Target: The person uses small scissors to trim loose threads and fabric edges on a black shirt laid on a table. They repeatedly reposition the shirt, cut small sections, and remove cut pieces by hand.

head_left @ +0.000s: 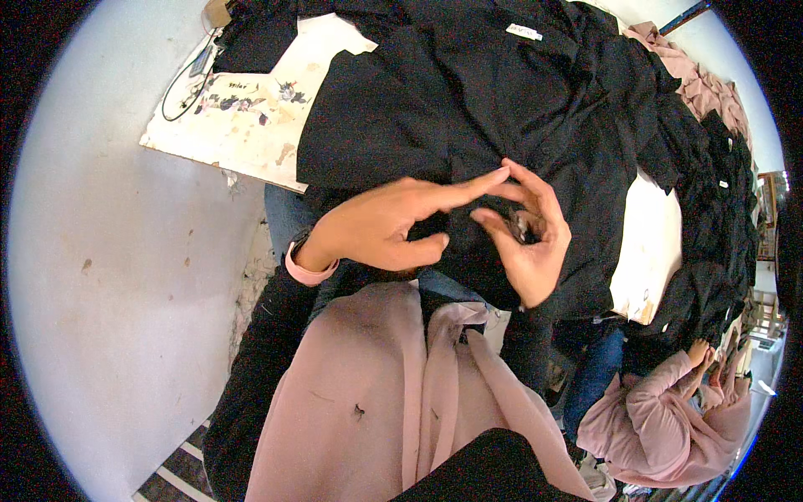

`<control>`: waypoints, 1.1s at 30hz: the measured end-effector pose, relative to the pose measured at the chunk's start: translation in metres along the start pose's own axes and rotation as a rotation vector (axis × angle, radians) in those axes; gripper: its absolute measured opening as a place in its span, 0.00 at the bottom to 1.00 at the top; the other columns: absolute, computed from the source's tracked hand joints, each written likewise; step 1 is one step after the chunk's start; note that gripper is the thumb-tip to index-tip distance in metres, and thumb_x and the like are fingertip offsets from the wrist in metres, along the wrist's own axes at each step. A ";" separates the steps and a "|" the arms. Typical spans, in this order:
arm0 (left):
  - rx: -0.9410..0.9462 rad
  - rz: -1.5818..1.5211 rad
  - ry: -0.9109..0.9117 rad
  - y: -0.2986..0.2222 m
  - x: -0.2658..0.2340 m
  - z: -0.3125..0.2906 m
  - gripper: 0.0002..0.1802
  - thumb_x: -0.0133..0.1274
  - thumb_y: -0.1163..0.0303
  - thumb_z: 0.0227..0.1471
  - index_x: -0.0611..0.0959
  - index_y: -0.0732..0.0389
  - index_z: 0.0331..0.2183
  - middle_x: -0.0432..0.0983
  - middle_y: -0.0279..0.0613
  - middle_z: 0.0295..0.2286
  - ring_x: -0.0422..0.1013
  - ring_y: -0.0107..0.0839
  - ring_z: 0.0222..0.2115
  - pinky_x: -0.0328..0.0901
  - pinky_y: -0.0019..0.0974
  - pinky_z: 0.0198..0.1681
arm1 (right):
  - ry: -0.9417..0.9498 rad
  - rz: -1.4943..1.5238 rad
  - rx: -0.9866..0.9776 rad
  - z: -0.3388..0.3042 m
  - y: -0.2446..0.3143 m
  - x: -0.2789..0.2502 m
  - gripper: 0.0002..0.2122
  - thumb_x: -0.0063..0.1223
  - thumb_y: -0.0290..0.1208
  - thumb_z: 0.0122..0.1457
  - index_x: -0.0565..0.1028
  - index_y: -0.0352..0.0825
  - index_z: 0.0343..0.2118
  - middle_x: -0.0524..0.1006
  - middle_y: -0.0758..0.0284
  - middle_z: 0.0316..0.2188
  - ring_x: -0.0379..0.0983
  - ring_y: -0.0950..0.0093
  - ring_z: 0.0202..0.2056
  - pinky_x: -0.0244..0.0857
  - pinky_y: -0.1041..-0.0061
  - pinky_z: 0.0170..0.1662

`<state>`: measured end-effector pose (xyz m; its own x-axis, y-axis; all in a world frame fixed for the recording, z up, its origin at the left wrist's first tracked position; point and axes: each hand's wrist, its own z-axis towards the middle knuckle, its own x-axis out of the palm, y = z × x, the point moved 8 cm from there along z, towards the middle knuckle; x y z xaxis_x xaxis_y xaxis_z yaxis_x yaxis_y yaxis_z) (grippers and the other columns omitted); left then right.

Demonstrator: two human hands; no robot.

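My left hand [381,222], with a pink band [309,269] at its wrist, hovers over black cloth. Its index finger is stretched out, the thumb stands apart, and it holds nothing that I can see. The index tip meets the fingertips of my right hand [539,243]. My right hand is curled round a small, dark, shiny object [522,224]; most of it is hidden by the fingers, so its kind cannot be told. Beneath both hands a black garment [393,109] is spread over the table, with a white label [524,32] near its far edge.
The stained white tabletop [242,117] shows at the left, with a black cable [171,96] near its corner. More black garments [711,201] lie along the right, with pink cloth [686,67] behind. A co-worker in a pink garment [661,418] sits at lower right. A pale wall [117,209] stands left.
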<state>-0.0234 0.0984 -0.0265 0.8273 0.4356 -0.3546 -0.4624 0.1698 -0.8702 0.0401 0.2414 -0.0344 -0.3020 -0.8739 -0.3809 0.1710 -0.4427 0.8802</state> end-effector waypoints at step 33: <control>-0.110 0.954 -1.536 0.030 -0.177 -0.188 0.43 0.57 0.76 0.53 0.49 0.66 0.62 0.53 0.58 0.61 0.55 0.43 0.63 0.46 0.44 0.68 | -0.892 0.125 0.476 -0.024 -0.141 -0.240 0.31 0.63 0.43 0.57 0.66 0.32 0.58 0.76 0.64 0.48 0.53 0.88 0.19 0.45 0.85 0.21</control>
<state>-0.1238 -0.1399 -0.0545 -0.7095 0.6886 -0.1495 -0.4766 -0.6252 -0.6180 0.1112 0.5088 -0.0736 -0.9299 -0.3541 -0.0998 -0.0829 -0.0628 0.9946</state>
